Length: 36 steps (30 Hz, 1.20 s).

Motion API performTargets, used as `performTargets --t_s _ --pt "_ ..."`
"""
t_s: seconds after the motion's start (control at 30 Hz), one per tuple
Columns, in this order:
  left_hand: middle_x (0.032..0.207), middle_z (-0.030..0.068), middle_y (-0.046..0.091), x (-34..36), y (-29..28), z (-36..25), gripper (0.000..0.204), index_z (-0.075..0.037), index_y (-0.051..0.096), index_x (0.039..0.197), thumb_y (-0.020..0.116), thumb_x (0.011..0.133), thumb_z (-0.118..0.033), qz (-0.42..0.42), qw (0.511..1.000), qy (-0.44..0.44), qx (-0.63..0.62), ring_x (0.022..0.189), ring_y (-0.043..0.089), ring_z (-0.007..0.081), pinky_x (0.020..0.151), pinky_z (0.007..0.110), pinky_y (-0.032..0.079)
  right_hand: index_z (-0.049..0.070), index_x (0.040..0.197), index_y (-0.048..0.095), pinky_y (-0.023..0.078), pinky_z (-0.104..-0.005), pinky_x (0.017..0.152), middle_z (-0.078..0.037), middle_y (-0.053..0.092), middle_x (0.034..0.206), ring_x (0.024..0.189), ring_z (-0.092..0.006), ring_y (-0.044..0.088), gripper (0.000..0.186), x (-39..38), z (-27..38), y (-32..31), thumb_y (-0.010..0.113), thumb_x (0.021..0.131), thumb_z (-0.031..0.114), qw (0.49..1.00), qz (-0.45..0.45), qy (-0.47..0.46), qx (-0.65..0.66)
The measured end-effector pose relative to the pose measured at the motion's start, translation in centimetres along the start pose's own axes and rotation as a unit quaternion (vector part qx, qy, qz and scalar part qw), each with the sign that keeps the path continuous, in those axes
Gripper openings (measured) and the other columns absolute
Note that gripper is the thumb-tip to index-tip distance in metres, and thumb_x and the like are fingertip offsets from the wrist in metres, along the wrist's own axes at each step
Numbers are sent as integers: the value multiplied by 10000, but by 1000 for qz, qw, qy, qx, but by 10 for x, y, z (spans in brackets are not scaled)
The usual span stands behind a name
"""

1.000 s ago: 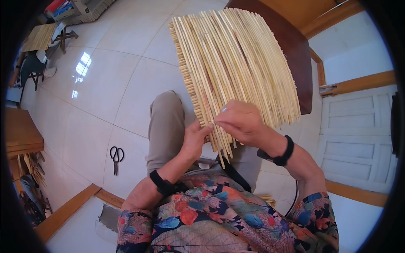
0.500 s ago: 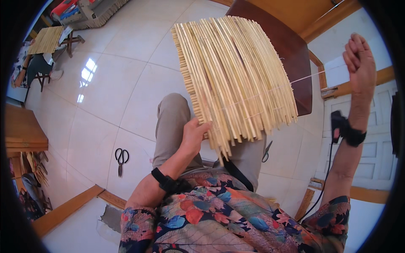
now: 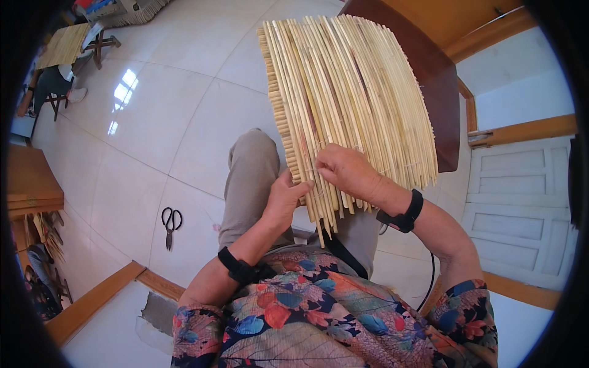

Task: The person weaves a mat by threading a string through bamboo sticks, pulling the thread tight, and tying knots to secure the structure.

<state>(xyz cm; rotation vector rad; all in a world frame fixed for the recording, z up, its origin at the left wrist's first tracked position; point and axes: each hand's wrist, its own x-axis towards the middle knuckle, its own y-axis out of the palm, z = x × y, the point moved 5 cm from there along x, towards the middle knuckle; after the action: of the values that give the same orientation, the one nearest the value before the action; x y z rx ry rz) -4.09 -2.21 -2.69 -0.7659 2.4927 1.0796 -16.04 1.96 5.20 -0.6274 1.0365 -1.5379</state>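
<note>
A mat of thin, straw-coloured reed stalks [image 3: 356, 92] lies tilted across my lap, its stalks side by side and stitched across with pale thread. My left hand [image 3: 286, 197] is closed round its lower left edge, thumb on top. Just to the right, my right hand [image 3: 346, 170] rests over the mat's lower left part with thumb and fingertips pinched together close to the stalks. What sits in that pinch is too small to make out. A black band with a small device [image 3: 402, 211] is on my right wrist.
Black-handled scissors [image 3: 170, 227] lie on the tiled floor at left. A dark red board [image 3: 443, 122] stands behind the mat. At far left a person sits on a stool [image 3: 56, 95] beside another reed mat [image 3: 61, 46]. A wooden cabinet [image 3: 34, 181] stands below.
My right hand has come down from the far right, where a taut thread ran to it, onto the mat's lower left. My left hand keeps its hold.
</note>
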Motion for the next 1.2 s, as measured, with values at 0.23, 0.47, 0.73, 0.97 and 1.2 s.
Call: performTargets --t_s 0.23,0.47,0.73,0.97,1.2 --pt "1052 62 562 9 2 11 367 -14 451 1148 562 800 15 34 993 33 -106 919 560 132 795 274 455 14 757 549 450 -361 608 -130 566 716 672 -294 566 136 0 3 -1 581 749 146 981 55 83 169" --pt "1033 71 579 11 2 10 321 8 472 1123 536 810 37 15 993 52 -105 916 560 131 805 267 453 11 772 557 446 -429 611 -189 579 722 692 -385 557 177 -9 4 -5 544 789 186 986 74 63 136" --pt "1034 85 579 8 3 11 304 21 469 1114 533 817 30 10 994 38 -105 926 560 139 820 275 451 7 774 544 444 -401 596 -184 554 689 666 -356 558 155 -14 13 3 527 805 158 988 58 55 132" --pt "1030 70 585 9 4 1 310 1 469 1128 523 824 35 28 996 55 -62 909 578 136 798 278 476 -6 822 564 441 -318 590 -130 556 674 600 -245 550 137 -17 14 -12 516 833 122 983 35 66 167" --pt "1038 83 593 -6 -3 -55 322 18 479 1122 547 807 24 93 995 41 16 904 590 140 802 289 488 17 907 605 447 -258 502 -65 595 703 512 -139 528 185 -34 11 -48 500 857 161 938 -1 196 286"
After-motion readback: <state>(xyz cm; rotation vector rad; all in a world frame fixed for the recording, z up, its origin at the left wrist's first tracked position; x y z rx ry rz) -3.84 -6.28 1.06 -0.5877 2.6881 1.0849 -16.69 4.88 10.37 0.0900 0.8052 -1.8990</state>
